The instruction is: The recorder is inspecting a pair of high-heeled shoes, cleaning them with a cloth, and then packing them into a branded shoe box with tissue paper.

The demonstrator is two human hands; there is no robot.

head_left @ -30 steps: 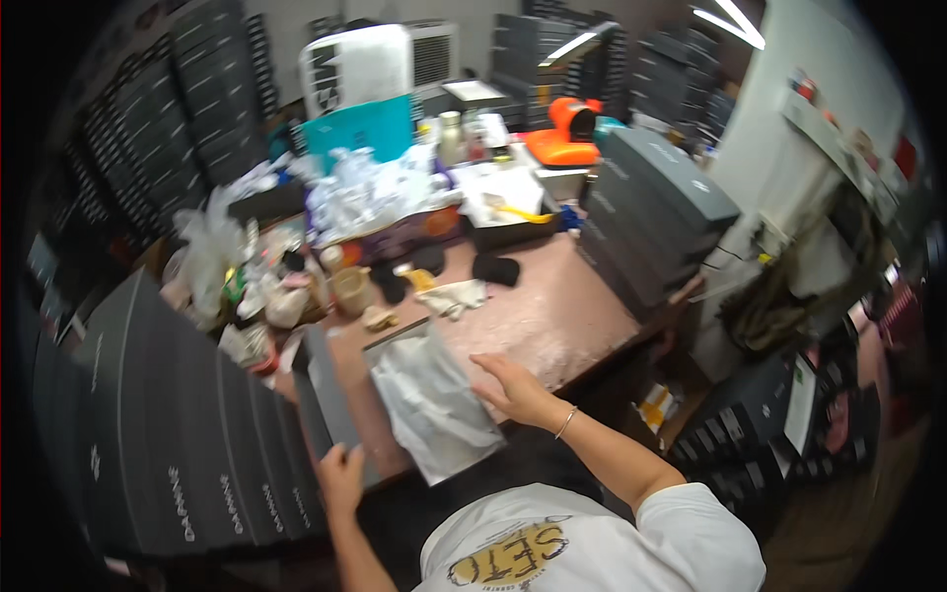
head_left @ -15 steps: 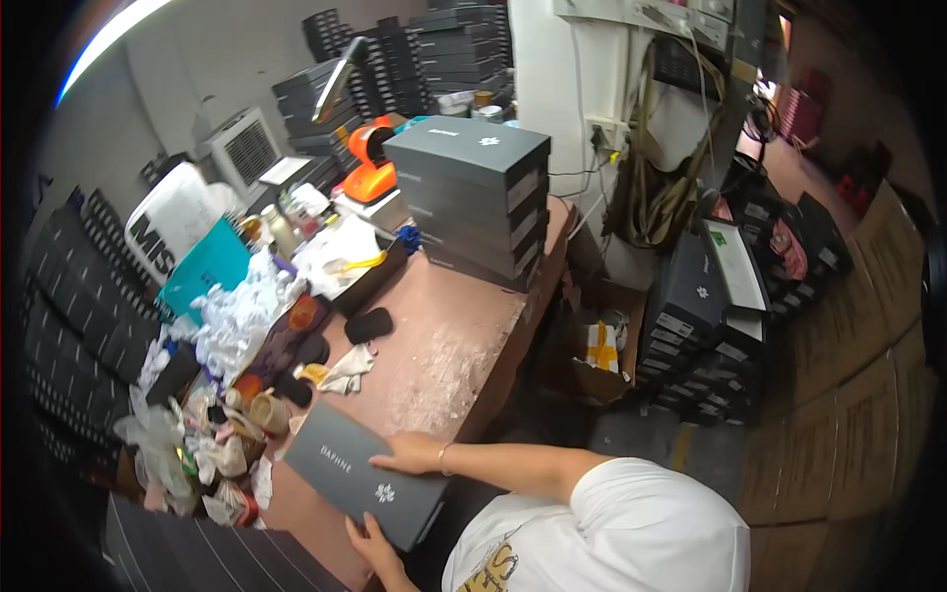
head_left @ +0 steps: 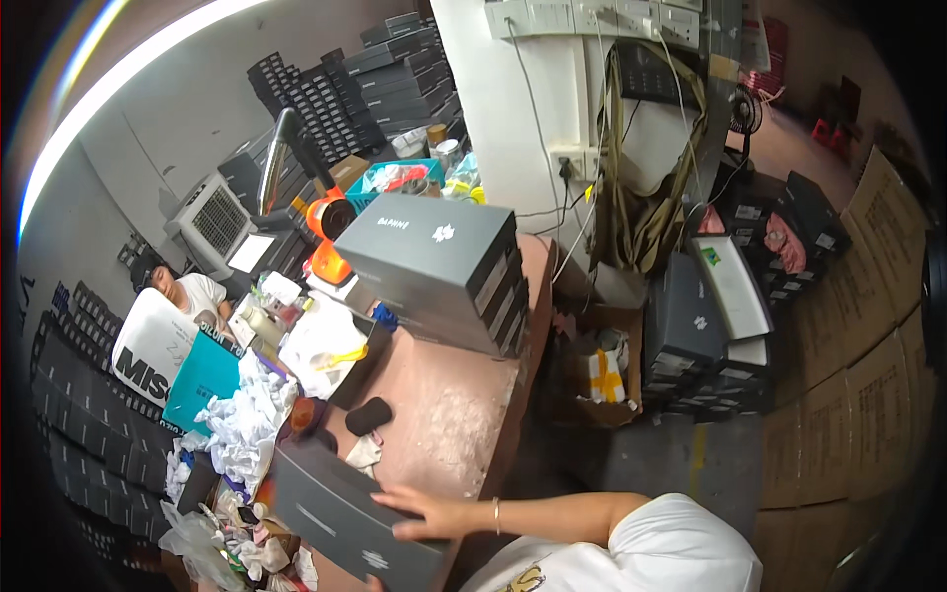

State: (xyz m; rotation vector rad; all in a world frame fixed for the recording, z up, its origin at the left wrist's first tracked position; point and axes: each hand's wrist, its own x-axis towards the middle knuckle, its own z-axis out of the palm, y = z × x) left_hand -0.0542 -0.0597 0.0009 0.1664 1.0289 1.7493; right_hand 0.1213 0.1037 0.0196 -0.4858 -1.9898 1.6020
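Observation:
A dark grey shoe box point(head_left: 335, 528) with a pale flower mark lies over the near end of the pinkish table, its lid closed. My right hand point(head_left: 422, 513) grips its far right edge, fingers spread along the lid. Of my left hand point(head_left: 374, 583) only a fingertip shows, against the box's near edge at the bottom of the picture; the rest is cut off. Beyond the box are a black oval pad point(head_left: 369, 415) and a crumpled whitish cloth point(head_left: 364, 455). Farther off stands a stack of similar grey shoe boxes point(head_left: 424, 242).
Crumpled white paper point(head_left: 247, 419) and a teal box point(head_left: 205, 378) crowd the table's left side. An orange tool point(head_left: 330, 217) stands behind. At right are an open carton point(head_left: 602, 395), more shoe boxes point(head_left: 686, 316) and brown cartons point(head_left: 819, 424). A person point(head_left: 202, 294) sits far left.
The held shoe box has moved down toward the lower edge and turned, and my left hand has nearly left the picture. The view has shifted, bringing a person in at far left.

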